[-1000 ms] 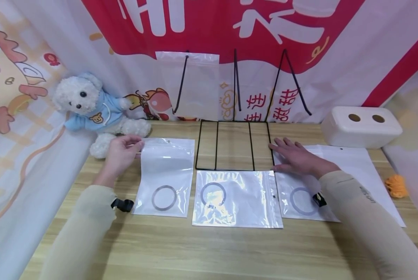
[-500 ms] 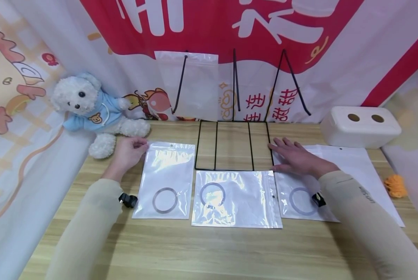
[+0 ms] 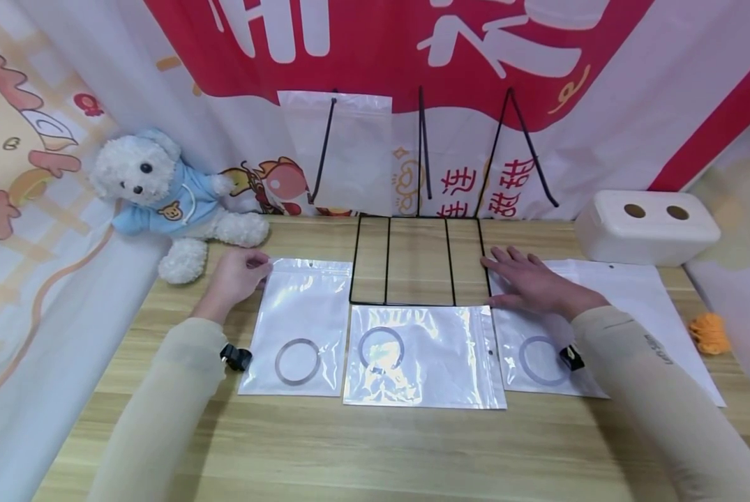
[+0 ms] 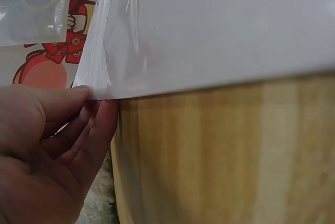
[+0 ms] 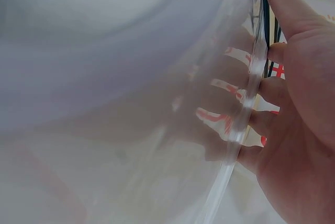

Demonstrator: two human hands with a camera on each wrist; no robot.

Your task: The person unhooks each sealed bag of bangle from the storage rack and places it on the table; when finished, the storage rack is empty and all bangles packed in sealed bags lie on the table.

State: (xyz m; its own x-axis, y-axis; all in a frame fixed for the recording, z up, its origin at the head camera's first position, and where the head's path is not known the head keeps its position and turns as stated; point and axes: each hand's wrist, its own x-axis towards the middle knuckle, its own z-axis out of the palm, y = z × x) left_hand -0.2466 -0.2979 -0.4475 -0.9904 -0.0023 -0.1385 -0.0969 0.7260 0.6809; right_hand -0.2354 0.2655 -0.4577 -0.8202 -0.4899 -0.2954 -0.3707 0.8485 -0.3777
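My left hand [image 3: 235, 280] pinches the top left corner of a clear-fronted white zip bag [image 3: 305, 307] between thumb and fingers. The left wrist view shows the same corner of the bag [image 4: 209, 30] held at the thumb tip. A thin ring [image 3: 277, 362] lies inside near its bottom. My right hand [image 3: 531, 282] lies with spread fingers over the top of the right zip bag [image 3: 514, 331], fingertips at the black wire rack [image 3: 387, 265]. In the right wrist view, its straight fingers [image 5: 260, 122] meet the shiny bag edge. A pale ring [image 3: 524, 359] is in that bag.
Between these bags, a third zip bag [image 3: 444, 369] with a ring lies sideways below the rack. A pale bag [image 3: 358, 153] hangs on a rack hook. Around stand a plush dog [image 3: 186, 195], a white box [image 3: 651, 230], an orange object [image 3: 709, 333] and a white sheet [image 3: 645, 314].
My left hand has moved slightly right and toward me with the bag's corner. The left bag has shifted slightly and lies flatter. My right hand has stayed in place.
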